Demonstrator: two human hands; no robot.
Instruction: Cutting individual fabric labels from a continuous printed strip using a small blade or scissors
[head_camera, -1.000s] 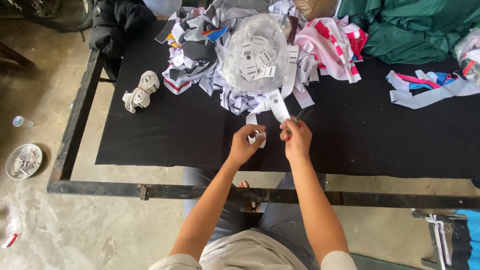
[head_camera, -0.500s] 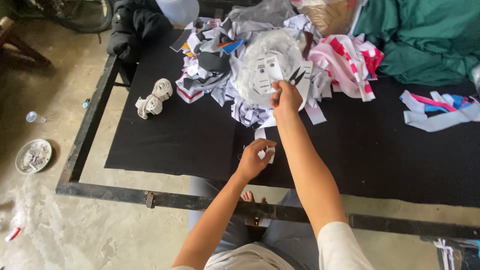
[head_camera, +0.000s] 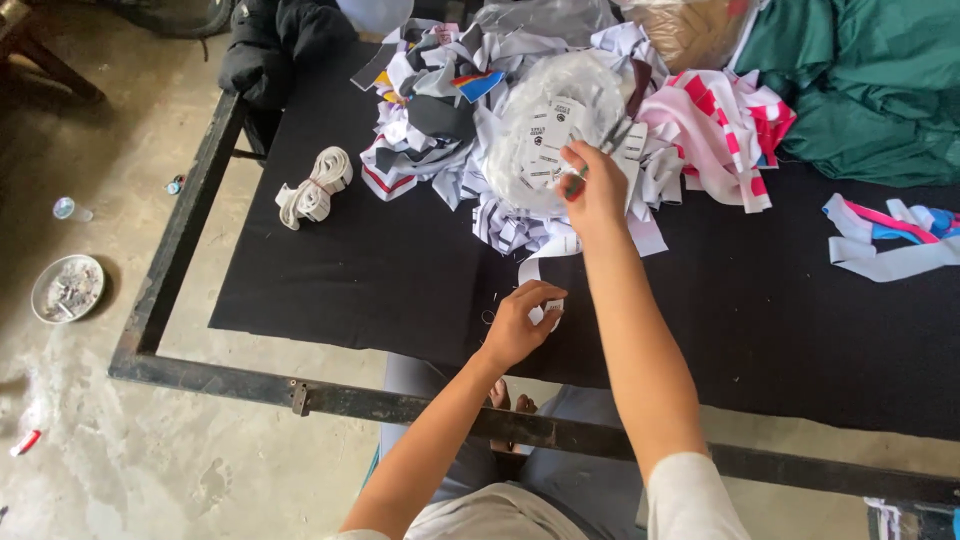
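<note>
While the left hand (head_camera: 520, 325) pinches a small white tag (head_camera: 550, 310) on the near black cloth (head_camera: 400, 280), the right hand (head_camera: 595, 185) grips what look like scissors (head_camera: 600, 150) over the far tag pile (head_camera: 560, 140).

A small white label piece (head_camera: 549, 309) sits pinched in the fingers of the left hand (head_camera: 520, 322), low over the black cloth near the table's front edge. The right hand (head_camera: 592, 188) reaches out over a clear plastic bag of white printed labels (head_camera: 545, 140) (the bag lies rumpled atop a heap of fabric strips), and it grips what looks like a small pair of scissors (head_camera: 606, 145), though blur makes that uncertain.
</note>
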